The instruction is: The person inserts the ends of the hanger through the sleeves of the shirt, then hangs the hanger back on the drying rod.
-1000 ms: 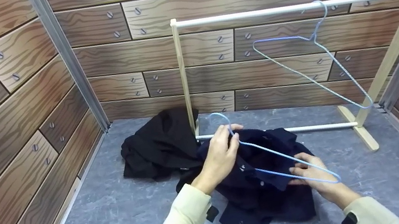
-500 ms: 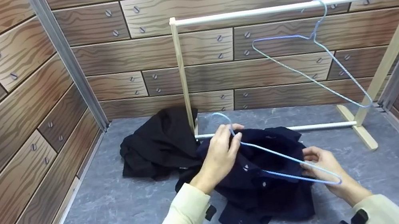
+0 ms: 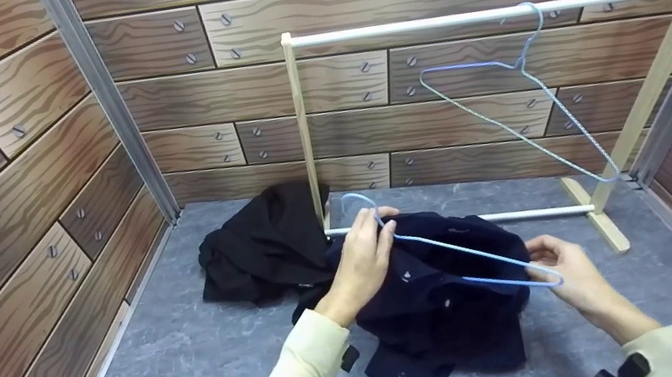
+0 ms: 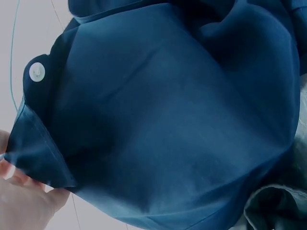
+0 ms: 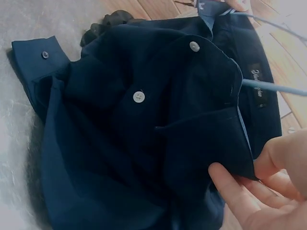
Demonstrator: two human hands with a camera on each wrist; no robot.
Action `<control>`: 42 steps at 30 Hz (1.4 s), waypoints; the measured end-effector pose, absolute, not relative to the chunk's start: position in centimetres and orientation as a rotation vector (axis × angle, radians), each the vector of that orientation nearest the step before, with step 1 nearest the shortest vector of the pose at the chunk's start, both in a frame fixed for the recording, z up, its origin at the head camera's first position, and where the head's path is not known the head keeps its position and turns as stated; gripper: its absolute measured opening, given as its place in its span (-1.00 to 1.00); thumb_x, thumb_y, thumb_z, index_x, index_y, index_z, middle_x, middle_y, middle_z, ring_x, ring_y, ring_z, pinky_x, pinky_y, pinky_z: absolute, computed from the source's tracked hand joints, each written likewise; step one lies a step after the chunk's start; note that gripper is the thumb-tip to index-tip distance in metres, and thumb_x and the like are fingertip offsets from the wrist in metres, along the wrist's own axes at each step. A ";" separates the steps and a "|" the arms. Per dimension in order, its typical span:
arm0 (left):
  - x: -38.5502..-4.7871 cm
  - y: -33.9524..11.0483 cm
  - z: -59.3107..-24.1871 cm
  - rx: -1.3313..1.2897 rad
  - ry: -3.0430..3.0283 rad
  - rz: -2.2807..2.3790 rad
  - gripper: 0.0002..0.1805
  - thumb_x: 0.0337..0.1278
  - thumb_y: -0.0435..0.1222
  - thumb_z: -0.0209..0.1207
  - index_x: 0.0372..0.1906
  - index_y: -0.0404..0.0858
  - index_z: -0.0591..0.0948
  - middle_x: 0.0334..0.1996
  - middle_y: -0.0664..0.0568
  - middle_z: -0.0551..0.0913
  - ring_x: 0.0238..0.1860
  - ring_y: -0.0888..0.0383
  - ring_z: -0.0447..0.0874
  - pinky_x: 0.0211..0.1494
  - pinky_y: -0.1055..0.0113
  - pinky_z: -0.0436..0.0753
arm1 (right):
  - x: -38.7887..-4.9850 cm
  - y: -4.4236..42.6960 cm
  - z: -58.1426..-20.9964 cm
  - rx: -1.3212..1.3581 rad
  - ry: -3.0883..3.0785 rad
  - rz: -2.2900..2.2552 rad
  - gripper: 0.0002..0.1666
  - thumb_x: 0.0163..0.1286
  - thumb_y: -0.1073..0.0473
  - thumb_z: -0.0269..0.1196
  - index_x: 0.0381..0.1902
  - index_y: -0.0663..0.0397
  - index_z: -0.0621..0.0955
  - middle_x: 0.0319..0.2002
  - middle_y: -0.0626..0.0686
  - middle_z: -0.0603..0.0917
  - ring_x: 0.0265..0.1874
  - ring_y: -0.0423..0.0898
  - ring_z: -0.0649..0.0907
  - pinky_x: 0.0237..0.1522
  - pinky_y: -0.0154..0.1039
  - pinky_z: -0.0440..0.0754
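Observation:
A dark navy button-up shirt [image 3: 454, 325] lies bunched in front of the rack, its neck facing up. My left hand [image 3: 358, 260] grips the neck of a blue wire hanger [image 3: 463, 252] together with the shirt's collar. One end of the hanger is inside the shirt's opening; its other end sticks out at the right. With my right hand [image 3: 572, 275] I pinch the shirt's collar edge, and in the right wrist view the fingers [image 5: 230, 189] lie on the cloth. White buttons [image 5: 138, 97] run down the front. In the left wrist view, cloth covers most of the scene.
Behind the shirt stands a clothes rack [image 3: 485, 16] with a white rail and wooden legs. Another blue hanger [image 3: 520, 65] hangs from the rail. A heap of black cloth [image 3: 264, 248] lies at the rack's left leg. Wood-patterned walls [image 3: 273, 137] enclose the grey floor [image 3: 182, 371].
My right hand has moved right and slightly up, drawing the shirt's collar edge outward. The hanger's right end has risen a little. My left hand keeps its grip, shifted slightly left.

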State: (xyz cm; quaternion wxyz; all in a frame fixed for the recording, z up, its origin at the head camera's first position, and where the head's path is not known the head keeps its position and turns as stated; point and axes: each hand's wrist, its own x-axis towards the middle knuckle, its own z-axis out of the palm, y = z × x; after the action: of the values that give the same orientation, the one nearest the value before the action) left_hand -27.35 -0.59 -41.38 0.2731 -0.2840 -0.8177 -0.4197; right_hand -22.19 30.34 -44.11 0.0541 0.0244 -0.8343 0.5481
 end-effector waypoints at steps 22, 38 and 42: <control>-27.3 0.1 -41.0 -0.712 -2.152 -1.026 -0.77 0.49 -0.29 -0.04 0.04 -0.21 0.58 -0.05 0.05 0.65 -0.06 0.19 0.63 0.03 0.32 0.60 | -20.8 32.9 -40.0 0.180 -2.637 1.283 -0.74 0.24 0.52 0.12 -0.10 0.39 0.55 -0.23 0.15 0.66 -0.38 -0.42 0.62 -0.35 -0.45 0.61; -27.1 1.0 -41.1 -0.678 -2.177 -0.933 -0.74 0.49 -0.28 -0.04 0.09 -0.16 0.58 -0.06 0.10 0.62 -0.11 0.19 0.65 -0.02 0.31 0.62 | -20.3 33.0 -38.5 0.159 -2.648 1.170 -0.73 0.20 0.46 0.17 -0.11 0.31 0.57 -0.25 0.17 0.70 -0.42 -0.43 0.63 -0.40 -0.47 0.57; -27.0 1.4 -41.0 -0.700 -2.182 -0.853 -0.75 0.50 -0.26 -0.03 0.09 -0.14 0.59 -0.07 0.11 0.61 -0.17 0.17 0.64 -0.10 0.30 0.62 | -20.4 33.0 -38.3 0.144 -2.652 1.142 -0.74 0.19 0.45 0.18 -0.12 0.29 0.58 -0.28 0.15 0.71 -0.44 -0.41 0.64 -0.43 -0.45 0.57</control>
State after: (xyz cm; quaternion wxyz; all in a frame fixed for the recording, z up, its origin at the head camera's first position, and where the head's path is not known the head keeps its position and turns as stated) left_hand -26.96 1.36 -41.01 0.3410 -0.2691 -0.8389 -0.3280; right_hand -20.37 33.02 -38.33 0.1248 0.0494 -0.9101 0.3920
